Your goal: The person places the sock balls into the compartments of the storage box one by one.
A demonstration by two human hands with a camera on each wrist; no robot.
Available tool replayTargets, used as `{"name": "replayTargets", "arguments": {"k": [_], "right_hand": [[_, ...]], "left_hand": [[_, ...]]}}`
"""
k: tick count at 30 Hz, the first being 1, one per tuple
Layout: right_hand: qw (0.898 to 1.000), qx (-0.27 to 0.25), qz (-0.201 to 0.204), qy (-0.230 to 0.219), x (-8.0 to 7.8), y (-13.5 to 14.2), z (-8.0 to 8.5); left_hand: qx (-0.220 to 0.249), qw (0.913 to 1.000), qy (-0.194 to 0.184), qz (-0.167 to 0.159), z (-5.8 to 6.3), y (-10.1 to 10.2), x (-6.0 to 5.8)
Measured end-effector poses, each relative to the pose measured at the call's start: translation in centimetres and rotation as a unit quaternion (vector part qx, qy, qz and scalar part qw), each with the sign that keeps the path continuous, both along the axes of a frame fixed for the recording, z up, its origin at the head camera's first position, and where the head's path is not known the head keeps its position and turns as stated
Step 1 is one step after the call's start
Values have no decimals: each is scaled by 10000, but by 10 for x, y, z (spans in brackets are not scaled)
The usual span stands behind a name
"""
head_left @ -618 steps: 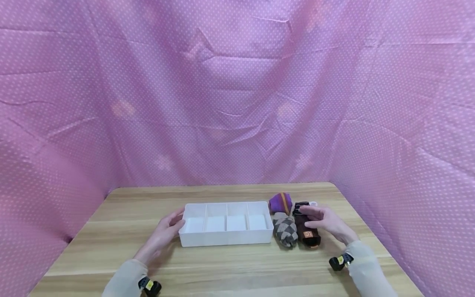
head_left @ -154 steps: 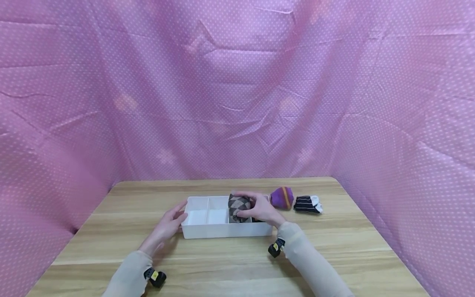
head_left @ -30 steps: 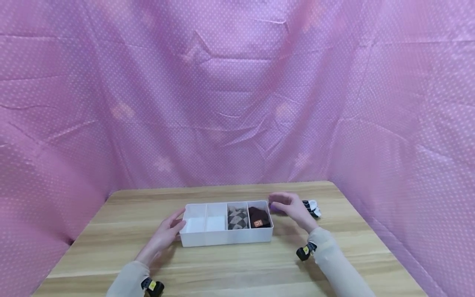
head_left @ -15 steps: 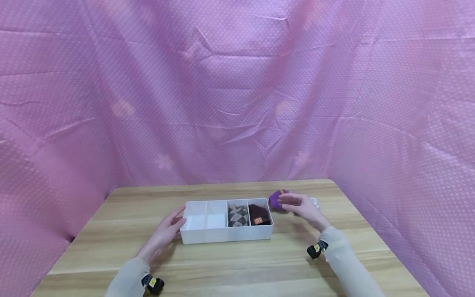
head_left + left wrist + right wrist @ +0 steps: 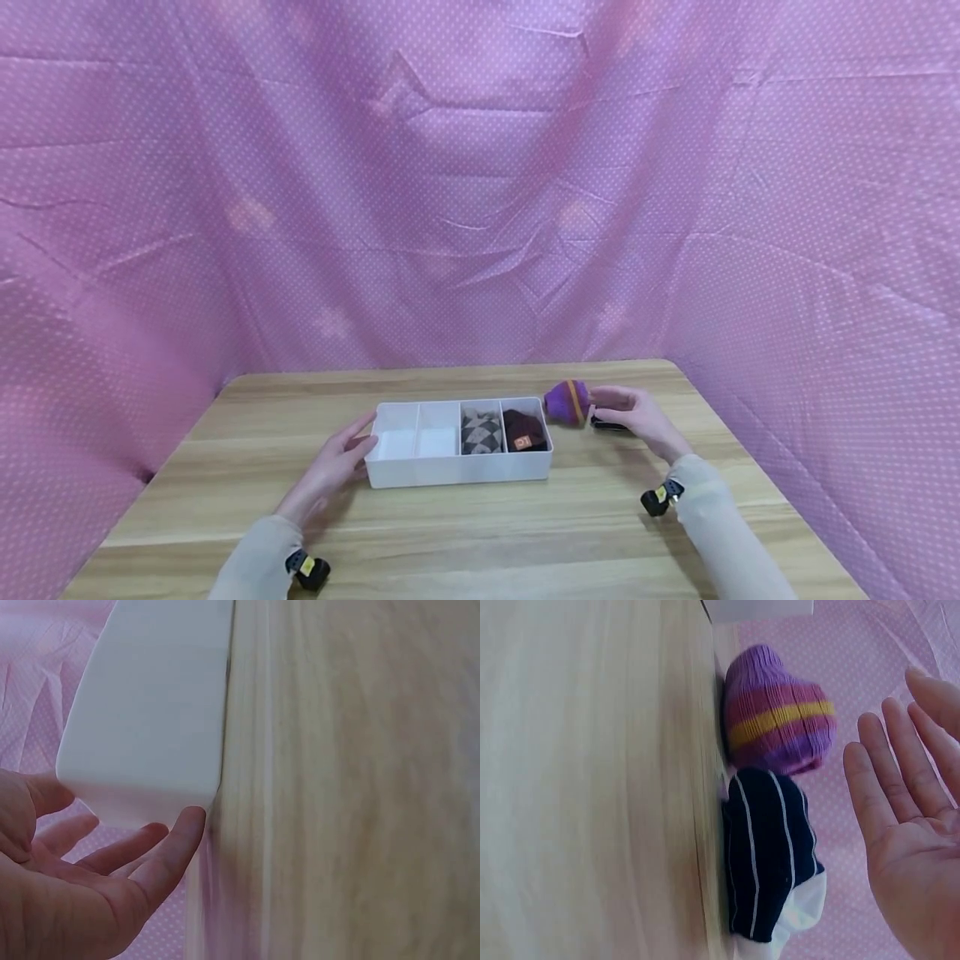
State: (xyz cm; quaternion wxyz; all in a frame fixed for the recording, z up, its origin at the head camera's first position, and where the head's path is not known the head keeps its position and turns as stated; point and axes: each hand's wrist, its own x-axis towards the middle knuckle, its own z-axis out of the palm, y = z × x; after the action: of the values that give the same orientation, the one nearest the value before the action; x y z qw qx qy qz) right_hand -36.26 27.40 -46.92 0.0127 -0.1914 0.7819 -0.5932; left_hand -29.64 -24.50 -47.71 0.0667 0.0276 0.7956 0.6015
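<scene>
My left hand (image 5: 330,468) touches the left end of a white divided box (image 5: 461,472); in the left wrist view its fingers lie loosely against the end wall. My right hand (image 5: 639,419), fingers extended and holding nothing, hovers over a black sock bundle with white stripes (image 5: 769,847), which it mostly covers in the head view. Beside that lies a purple sock bundle with a yellow band (image 5: 566,403), just right of the box. In the box, a grey argyle sock bundle (image 5: 481,432) sits in the third compartment from the left and a dark brown one (image 5: 525,430) in the rightmost.
The box's two left compartments show bare white floors (image 5: 395,444). A wooden table (image 5: 480,533) carries everything. Pink dotted cloth (image 5: 465,208) hangs behind the table and along both sides.
Earlier all the sock bundles lay right of the box; the brown and argyle ones now sit inside. Over the last second my right hand moved right, from the purple bundle to the striped one.
</scene>
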Motion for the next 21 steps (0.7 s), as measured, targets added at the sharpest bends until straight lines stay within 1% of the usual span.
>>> {"name": "replayTargets", "arguments": {"k": [5, 12, 17, 21], "right_hand": [[9998, 45, -175, 57, -1, 8, 0], [9983, -34, -580, 9, -5, 16, -1], [9980, -30, -627, -14, -9, 23, -4], [9976, 134, -682, 23, -10, 28, -7]], "left_hand": [[19, 10000, 13, -2, 0, -1, -1], [-62, 10000, 15, 21, 1, -1, -1], [-39, 10000, 1, 26, 2, -1, -2], [-92, 10000, 7, 17, 2, 0, -2]]}}
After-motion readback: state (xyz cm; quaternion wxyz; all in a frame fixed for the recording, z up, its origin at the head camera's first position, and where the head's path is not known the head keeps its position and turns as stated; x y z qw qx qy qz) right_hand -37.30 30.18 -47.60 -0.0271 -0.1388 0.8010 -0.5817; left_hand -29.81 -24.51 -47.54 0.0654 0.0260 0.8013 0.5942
